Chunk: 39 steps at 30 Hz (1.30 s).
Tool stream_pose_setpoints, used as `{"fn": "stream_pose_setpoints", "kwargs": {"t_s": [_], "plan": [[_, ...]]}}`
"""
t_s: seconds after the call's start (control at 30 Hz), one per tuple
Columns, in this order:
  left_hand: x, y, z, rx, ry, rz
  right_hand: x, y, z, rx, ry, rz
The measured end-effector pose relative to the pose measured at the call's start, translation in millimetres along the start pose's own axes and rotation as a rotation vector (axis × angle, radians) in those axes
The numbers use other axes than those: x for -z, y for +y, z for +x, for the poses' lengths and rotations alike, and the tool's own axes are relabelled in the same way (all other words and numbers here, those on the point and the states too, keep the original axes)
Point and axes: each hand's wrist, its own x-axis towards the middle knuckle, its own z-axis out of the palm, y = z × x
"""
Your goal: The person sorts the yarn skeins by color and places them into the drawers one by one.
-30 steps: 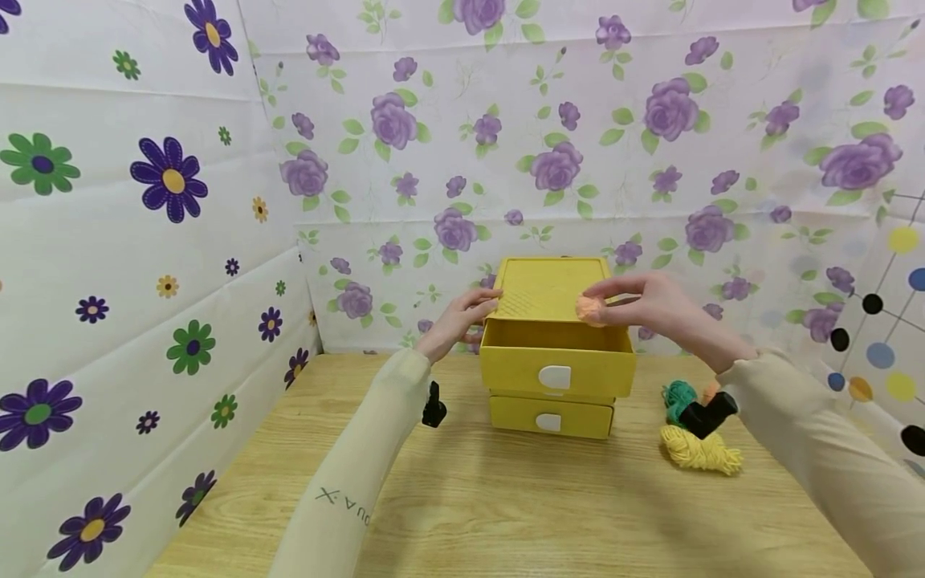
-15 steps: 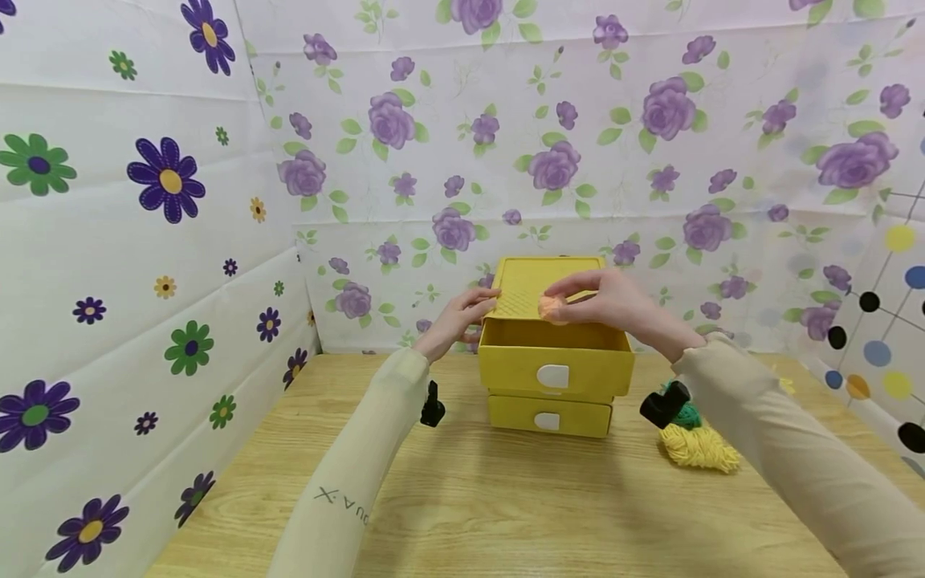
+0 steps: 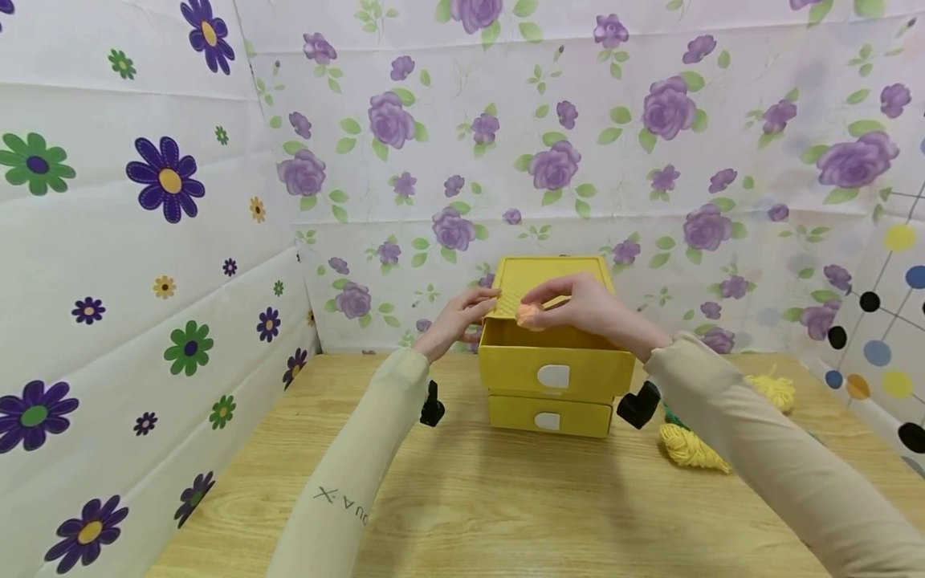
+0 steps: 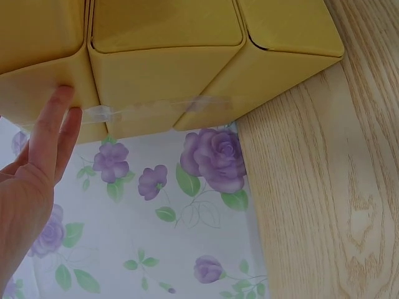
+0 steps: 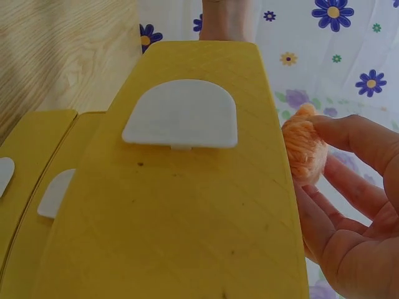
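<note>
A yellow drawer cabinet (image 3: 516, 277) stands at the back of the table, its top drawer (image 3: 509, 371) pulled out. My right hand (image 3: 581, 307) pinches a small bundle of orange yarn (image 3: 529, 316) above that drawer's opening. In the right wrist view, the orange yarn (image 5: 303, 149) sits between thumb and fingers beside the rim of the drawer front (image 5: 187, 205). My left hand (image 3: 457, 323) rests against the cabinet's upper left edge. The left wrist view shows the fingers (image 4: 50, 128) stretched straight against the cabinet's side. The drawer's inside is partly hidden by the right hand.
A lower drawer (image 3: 516, 413) is closed, with a white tab handle. To the right of the cabinet lie a yellow yarn skein (image 3: 690, 447), some green yarn (image 3: 672, 417) mostly behind the right sleeve, and more yellow yarn (image 3: 775, 392). Patterned cloth walls stand behind and beside the table.
My right hand has moved left over the open top drawer with the orange yarn in it. The left hand has stayed at the cabinet's edge.
</note>
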Motion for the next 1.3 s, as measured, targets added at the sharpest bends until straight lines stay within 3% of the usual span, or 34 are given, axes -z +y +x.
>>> {"fn": "stream_pose_setpoints", "kwargs": {"t_s": [0.2,0.47,0.97,1.3], "plan": [[0.3,0.8,-0.6,-0.003,-0.004,0.001,-5,0,3,-0.004,0.0,0.018],[-0.7,2.5,-0.9,-0.004,0.005,0.013,-5,-2,3,-0.053,0.004,0.213],[0.2,-0.6,1.4,0.001,0.018,0.002,6,2,-8,-0.019,0.021,0.319],[-4.7,23.6,-14.8,0.007,-0.033,0.005,17,7,-20,-0.008,0.023,0.361]]}}
